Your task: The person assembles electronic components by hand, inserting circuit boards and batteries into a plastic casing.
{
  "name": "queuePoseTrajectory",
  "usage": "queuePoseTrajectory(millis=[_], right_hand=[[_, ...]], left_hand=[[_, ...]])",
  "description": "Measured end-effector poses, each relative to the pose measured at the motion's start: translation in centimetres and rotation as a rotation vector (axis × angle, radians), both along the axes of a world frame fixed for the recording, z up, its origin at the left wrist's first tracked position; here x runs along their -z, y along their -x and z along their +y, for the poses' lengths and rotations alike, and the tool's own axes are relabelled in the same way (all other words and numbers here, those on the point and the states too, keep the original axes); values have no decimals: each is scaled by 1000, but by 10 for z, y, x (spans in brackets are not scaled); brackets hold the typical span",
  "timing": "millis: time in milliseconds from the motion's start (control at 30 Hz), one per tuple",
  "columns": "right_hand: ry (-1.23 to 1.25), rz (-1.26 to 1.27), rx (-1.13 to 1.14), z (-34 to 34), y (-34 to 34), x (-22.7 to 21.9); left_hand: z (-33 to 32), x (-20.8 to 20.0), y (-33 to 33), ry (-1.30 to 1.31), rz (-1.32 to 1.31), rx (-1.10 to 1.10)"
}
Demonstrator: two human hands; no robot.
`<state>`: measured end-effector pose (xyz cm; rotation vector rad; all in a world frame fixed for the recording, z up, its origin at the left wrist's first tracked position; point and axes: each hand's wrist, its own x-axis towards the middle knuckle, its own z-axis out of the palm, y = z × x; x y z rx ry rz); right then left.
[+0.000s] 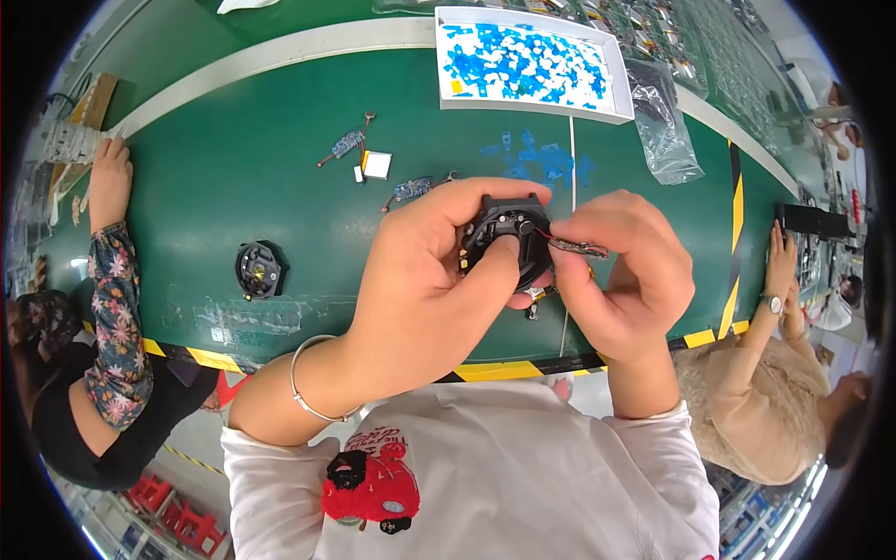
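My left hand (434, 271) is wrapped round a black watch-like case (504, 224), its thumb pressed into the open inside. Between thumb and fingers, my right hand (627, 271) pinches a small circuit board (579, 247) close to the case's right side. A thin red wire shows between board and case. Under the hands, partly hidden, lie small electronic parts (534, 303). Another round black case (260, 270) rests on the green table to the left. Beyond my left hand are a wired circuit board (348, 143), a white battery-like square (377, 165) and a second wired board (412, 189).
A white box (532, 111) of blue and white bits stands at the back, with loose blue pieces (537, 157) before it and a clear plastic bag (667, 140) to its right. Striped tape (499, 371) edges the table (215, 168). Co-workers sit at both sides, a sleeved arm (119, 308) at left.
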<state>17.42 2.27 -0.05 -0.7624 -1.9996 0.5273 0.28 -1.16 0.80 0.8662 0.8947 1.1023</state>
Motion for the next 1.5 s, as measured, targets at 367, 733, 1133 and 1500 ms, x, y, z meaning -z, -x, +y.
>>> queuePoseTrajectory(millis=[367,733,1133,1500], right_hand=[[208,76,-14,-2,0,2],[298,125,24,-11,1,0],[512,130,177,-14,5,-2],[571,126,32,-13,-1,-6]], left_hand=[[2,3,4,-52,14,125],[4,4,-1,-1,123,46],[4,6,-3,-19,120,67],[5,5,0,8,108,69]])
